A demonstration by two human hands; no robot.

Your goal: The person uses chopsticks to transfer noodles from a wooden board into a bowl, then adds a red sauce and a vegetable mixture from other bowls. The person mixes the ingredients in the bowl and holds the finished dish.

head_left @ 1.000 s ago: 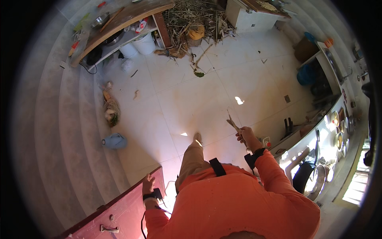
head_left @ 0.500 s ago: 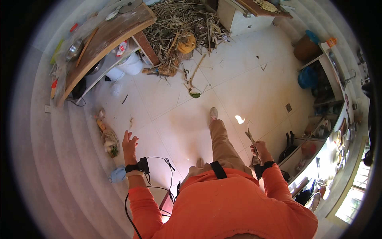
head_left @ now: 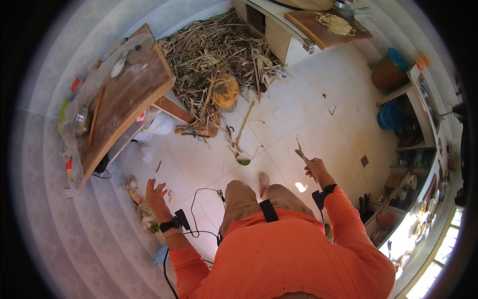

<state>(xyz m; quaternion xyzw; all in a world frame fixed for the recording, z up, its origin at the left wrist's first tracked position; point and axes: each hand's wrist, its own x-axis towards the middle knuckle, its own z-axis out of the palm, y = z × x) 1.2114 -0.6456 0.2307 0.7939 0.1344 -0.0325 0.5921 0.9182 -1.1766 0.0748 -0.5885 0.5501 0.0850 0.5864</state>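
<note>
Looking down from the head camera, the person in the orange top is standing on a pale tiled floor [head_left: 318,109], one foot stepping forward at centre frame. The right hand [head_left: 317,170], right of centre, is closing its fingers around a thin dry stick [head_left: 301,153], which is pointing up and to the left out of the fist. The left hand [head_left: 156,195], lower left of the frame, is hanging with fingers spread apart, holding nothing; it is hovering just above a small heap of crumpled wrappers [head_left: 141,207] lying on the floor against the wall, pale and yellowish, too small to tell more.

In the upper middle a big pile of dry stalks [head_left: 219,55] is sprawling over the tiles, straw-coloured, rough and tangled, with a round orange thing [head_left: 226,92] sitting at its lower edge and a single loose stalk [head_left: 244,127] trailing out toward the person. A green leaf [head_left: 243,161] is lying just ahead of the foot.

At upper left a wooden table [head_left: 129,99] is slanting across the frame, smooth brown board, carrying a long wooden rod [head_left: 96,114] and a metal bowl [head_left: 80,119]; small bottles with red and yellow-green caps are lining its far edge. A white bucket [head_left: 158,125] is standing under it.

At the top right a wooden board [head_left: 311,30] is holding a heap of pale noodles [head_left: 337,23]. Further right, a brown pot with a blue lid [head_left: 389,70] and a blue basin [head_left: 388,117] are sitting beside shelves.
</note>
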